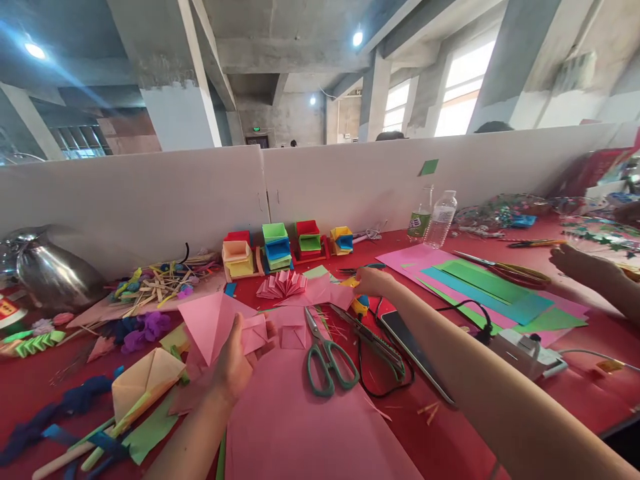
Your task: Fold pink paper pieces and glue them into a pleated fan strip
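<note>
My left hand [239, 360] pinches a small folded piece of pink paper [255, 333] between thumb and fingers. Stretched forward, my right hand [376, 283] has its fingers closed about a yellow and blue glue gun [360, 307], mostly hidden by the hand. A matching folded pink square [293, 335] lies beside the left hand, on a large pink sheet [320, 427]. Green-handled scissors [327, 360] rest on that sheet, and a utility knife [380, 347] is to their right. Behind them stands a pleated pink paper fan [281, 285].
Coloured paper boxes [277, 247] line the white partition [340, 180]. A phone [415, 353] and power strip [530, 353] are at right, with coloured sheets [480, 283], bottles [443, 220] and another person's hand [580, 270] beyond. Leftward are a metal kettle [60, 273] and paper scraps.
</note>
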The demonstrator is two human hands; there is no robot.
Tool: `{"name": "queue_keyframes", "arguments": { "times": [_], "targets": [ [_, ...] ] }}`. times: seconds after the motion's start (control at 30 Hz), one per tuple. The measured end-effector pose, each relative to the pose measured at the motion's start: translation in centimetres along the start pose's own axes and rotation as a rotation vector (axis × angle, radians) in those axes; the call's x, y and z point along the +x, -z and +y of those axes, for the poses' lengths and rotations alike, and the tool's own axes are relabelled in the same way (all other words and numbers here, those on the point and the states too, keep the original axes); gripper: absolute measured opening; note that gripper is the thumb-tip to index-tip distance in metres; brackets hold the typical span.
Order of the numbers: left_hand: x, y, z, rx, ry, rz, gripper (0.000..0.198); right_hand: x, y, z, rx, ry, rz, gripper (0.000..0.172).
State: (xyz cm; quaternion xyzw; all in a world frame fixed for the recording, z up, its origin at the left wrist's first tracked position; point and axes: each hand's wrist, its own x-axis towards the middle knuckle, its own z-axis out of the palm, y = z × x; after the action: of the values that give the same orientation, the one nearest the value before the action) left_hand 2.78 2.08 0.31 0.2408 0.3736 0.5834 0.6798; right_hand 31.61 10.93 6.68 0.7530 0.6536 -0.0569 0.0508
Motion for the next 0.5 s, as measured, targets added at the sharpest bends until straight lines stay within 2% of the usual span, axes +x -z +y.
{"name": "queue_keyframes", "arguments": {
  "times": [0.17, 0.33, 0.5],
  "targets": [
    [-0.2, -0.4, 0.1, 0.019, -0.021, 0.003, 0.039, -0.4, -2.5, -0.8, 0.042, 0.014, -0.029, 0.031],
    [-0.4, -0.5, 0.2, 0.023, -0.035, -0.003, 0.038, -0.2, -3.4, 0.0, 0.169, 0.064, -0.038, 0.030],
    [-0.4, -0.4, 0.3, 0.013, -0.023, -0.024, 0.039, 0.0, -3.6, 0.9, 0.338, 0.128, 0.077, 0.030]
  ]
}}
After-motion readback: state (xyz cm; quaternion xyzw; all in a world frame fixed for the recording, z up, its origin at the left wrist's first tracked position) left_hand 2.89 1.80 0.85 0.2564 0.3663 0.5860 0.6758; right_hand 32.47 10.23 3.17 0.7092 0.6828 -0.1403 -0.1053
